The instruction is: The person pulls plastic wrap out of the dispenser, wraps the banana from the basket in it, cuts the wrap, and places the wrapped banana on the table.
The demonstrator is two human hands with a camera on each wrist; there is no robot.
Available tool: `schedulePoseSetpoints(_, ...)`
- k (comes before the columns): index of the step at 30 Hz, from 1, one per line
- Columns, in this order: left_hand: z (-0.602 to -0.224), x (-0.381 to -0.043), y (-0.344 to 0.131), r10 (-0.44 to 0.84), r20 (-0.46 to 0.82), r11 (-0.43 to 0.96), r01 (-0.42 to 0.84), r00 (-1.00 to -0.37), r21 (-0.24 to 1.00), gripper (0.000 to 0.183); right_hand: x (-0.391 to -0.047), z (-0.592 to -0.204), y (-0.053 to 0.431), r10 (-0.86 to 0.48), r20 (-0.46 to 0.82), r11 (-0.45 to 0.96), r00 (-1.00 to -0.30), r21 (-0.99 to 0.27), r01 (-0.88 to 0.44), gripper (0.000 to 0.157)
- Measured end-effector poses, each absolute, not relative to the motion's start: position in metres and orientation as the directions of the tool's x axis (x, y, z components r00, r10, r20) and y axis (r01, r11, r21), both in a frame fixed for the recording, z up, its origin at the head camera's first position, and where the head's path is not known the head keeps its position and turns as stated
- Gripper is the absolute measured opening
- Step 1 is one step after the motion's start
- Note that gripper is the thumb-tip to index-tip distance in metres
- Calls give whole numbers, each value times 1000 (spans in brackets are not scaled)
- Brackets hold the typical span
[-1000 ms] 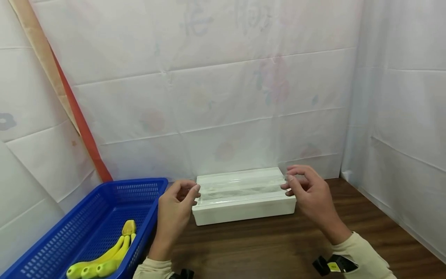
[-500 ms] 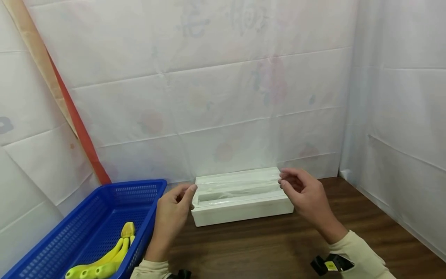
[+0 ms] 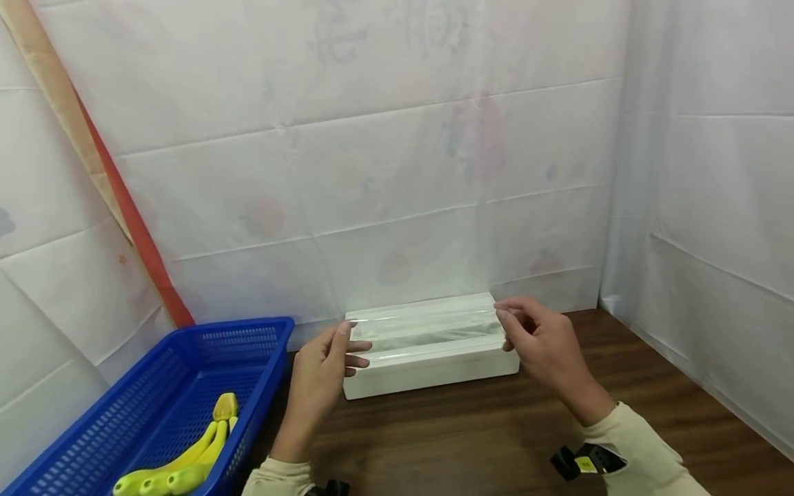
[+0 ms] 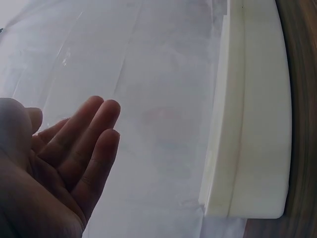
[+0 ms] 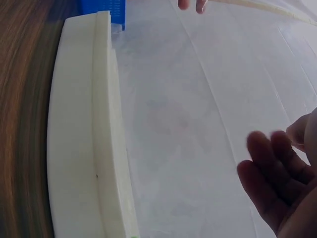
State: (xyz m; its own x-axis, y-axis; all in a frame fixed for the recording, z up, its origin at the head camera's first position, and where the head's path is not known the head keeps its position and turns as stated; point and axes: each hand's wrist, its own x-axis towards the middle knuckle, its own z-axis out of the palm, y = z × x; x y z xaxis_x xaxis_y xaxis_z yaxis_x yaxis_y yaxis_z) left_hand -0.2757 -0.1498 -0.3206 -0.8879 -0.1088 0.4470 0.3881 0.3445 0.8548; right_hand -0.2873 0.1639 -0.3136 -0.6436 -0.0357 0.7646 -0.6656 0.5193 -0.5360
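Note:
A long white box [image 3: 434, 375], which looks like a cling film dispenser, lies on the table. A sheet of clear cling film [image 3: 428, 322] stretches just above its top, between the two hands. My left hand [image 3: 319, 379] pinches the film's left corner between thumb and index finger, its other fingers extended beneath. At the opposite corner my right hand [image 3: 552, 348] pinches the film in the same way, fingers bent. In the left wrist view the white box stands out to the right; the right wrist view has it on the left.
A blue plastic basket [image 3: 282, 358] stands left of the box, with yellow bananas [image 3: 205, 455] in it. The wooden table [image 3: 446, 441] meets white sheeting [image 3: 397, 172] behind and white sheeting at the right. An orange and tan strip [image 3: 149, 244] hangs at the left.
The film has been drawn straighter between the hands. The left hand's lower fingers have spread out under the film. The right hand has stayed near the same corner; the box has hardly moved.

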Motion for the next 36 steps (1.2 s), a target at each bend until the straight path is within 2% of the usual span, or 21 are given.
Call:
schedulePoseSetpoints(2, -321, -276, -150, -109, 448, 347, 388, -887, 854, 42, -287, -314, 163, -43, 709, 455, -704, -613, -646, 15)
schedulePoseSetpoints(5, -323, -278, -150, -111, 462, 340, 403, -880, 850, 42, -288, -314, 161, -50, 673, 379, -738, -671, -638, 17)
schedulePoseSetpoints(13, -316, -267, -149, -160, 519, 305, 458, -840, 835, 27, -287, -312, 156, -46, 649, 351, -759, -701, -620, 21)
schedulePoseSetpoints(20, -302, -253, -148, -164, 503, 247, 459, -848, 854, 24, -270, -299, 147, -106, 641, 359, -760, -688, -630, 29)
schedulePoseSetpoints(28, -319, -278, -159, -136, 486, 188, 459, -863, 868, 31, -291, -313, 159, -195, 604, 328, -773, -702, -632, 37)
schedulePoseSetpoints(36, -317, -299, -163, -144, 500, 239, 460, -854, 855, 33, -306, -302, 157, -225, 549, 362, -805, -720, -592, 41)
